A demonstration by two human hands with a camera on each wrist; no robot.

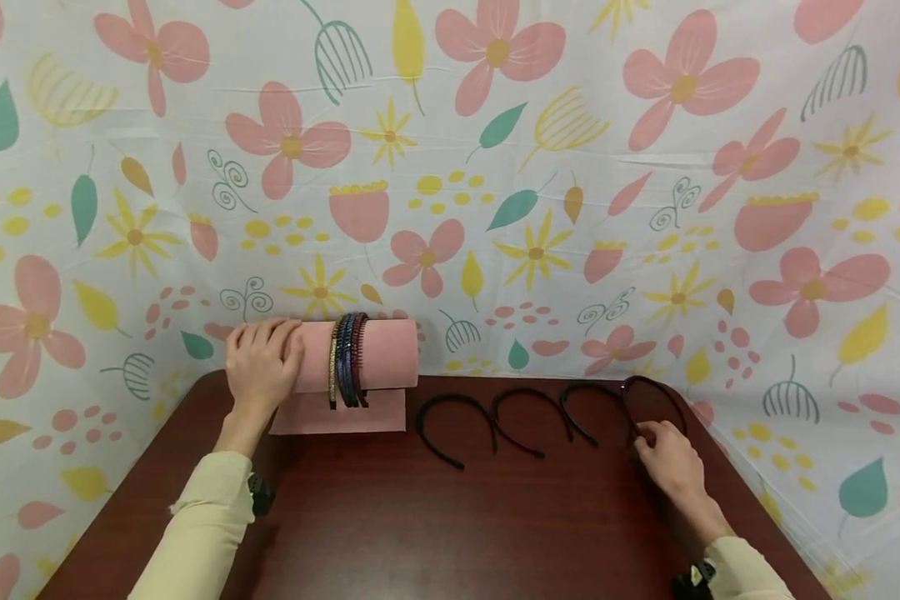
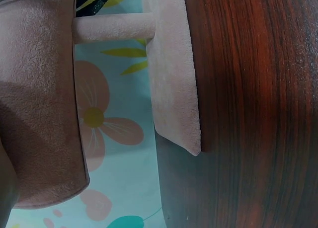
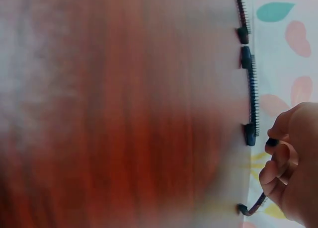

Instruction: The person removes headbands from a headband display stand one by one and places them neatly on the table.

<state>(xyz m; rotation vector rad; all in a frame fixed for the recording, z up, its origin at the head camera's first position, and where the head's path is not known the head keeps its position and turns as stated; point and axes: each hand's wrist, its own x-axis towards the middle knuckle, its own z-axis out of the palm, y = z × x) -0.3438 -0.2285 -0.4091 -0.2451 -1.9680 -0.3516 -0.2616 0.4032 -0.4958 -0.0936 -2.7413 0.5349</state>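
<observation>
A pink plush headband stand (image 1: 390,354), a padded roll on a flat base, stands at the back left of the table. My left hand (image 1: 261,362) grips the roll's left end, fingers over the top and thumb in front. Several headbands (image 1: 347,358), gold, blue and dark red, hang side by side round its middle. At the far right, my right hand (image 1: 673,462) pinches one end of a dark headband (image 1: 645,377) between thumb and fingers. The right wrist view shows that black tip (image 3: 271,142) at the fingertips; part of the band is hidden behind the hand.
Three more dark headbands lie in a row along the back of the brown table (image 1: 450,533): one left (image 1: 453,397), one in the middle (image 1: 532,392), one right (image 1: 592,386). A flower-print cloth (image 1: 450,150) hangs right behind the table's back edge.
</observation>
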